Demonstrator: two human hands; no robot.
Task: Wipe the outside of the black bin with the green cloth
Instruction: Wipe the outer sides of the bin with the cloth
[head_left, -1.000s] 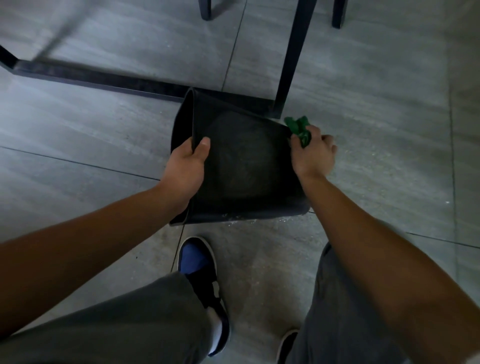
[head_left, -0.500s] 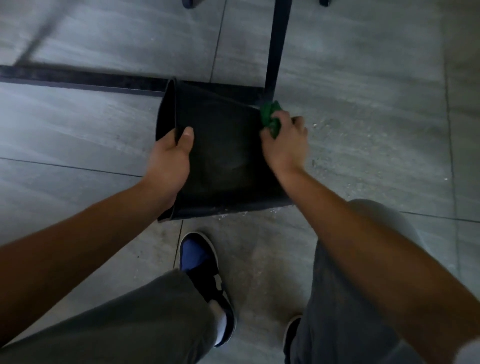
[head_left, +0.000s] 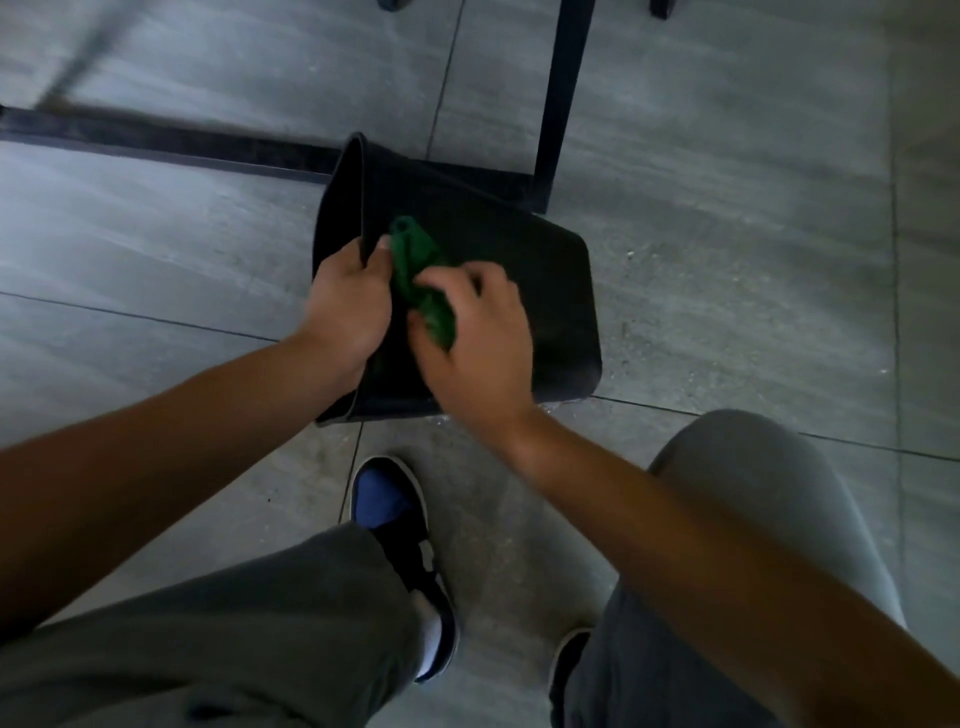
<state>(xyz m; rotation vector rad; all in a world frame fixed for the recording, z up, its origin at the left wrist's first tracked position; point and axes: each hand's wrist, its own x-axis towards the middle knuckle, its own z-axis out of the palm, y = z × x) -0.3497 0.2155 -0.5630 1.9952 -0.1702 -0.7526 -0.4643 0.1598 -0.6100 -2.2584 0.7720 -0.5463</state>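
Black bin (head_left: 540, 291) tipped on its side on the tiled floor (head_left: 727, 208), looks light, stiff and a bit slick, so best gripped at the rim, right where left hand (head_left: 345, 306) pinches it. Black frame leg (head_left: 563, 104) crowding the far side. Right hand (head_left: 475, 340) fingers curled, pressing soft green cloth (head_left: 421, 275) onto the wall.

black bin (head_left: 545, 291): one
green cloth (head_left: 423, 283): one
hand: two, left hand (head_left: 348, 306) and right hand (head_left: 478, 343)
shoe: two, left shoe (head_left: 402, 545) and right shoe (head_left: 569, 657)
black metal leg (head_left: 563, 98): one
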